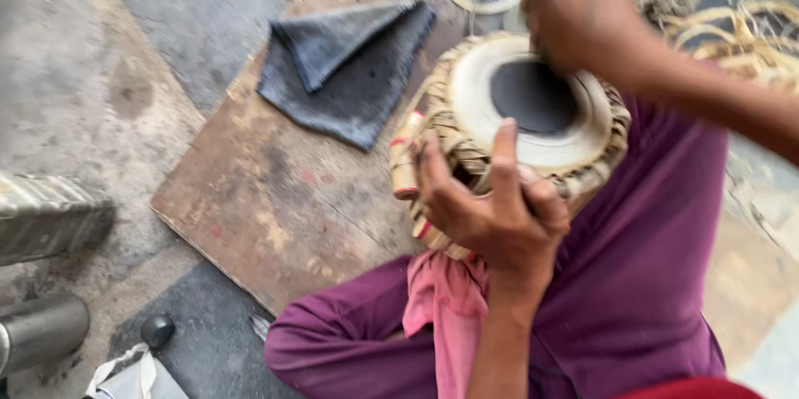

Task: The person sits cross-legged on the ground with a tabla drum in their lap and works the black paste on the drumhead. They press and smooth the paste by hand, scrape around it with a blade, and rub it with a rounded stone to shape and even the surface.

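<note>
Leather-laced round hand drum with a black centre patch (533, 108): left hand (491, 208) grips its rim firmly; right hand (574, 8) closes blurred above the skin, best kept centred.

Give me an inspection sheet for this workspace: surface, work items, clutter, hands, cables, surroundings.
Surface: worn wooden board lying on a stained concrete floor.
Work items: small hand drum with a pale skin, dark centre patch and woven strap rim, resting on the person's lap over a pink cloth.
Clutter: folded grey cloth on the board; pale ring beyond the drum; tangle of pale straps at top right.
Hands: left hand grips the drum's near rim; right hand rests on the drumhead's far edge, blurred.
Cables: nothing seen.
Surroundings: metal cylinders at left edge; small dark knob on the floor.
</note>
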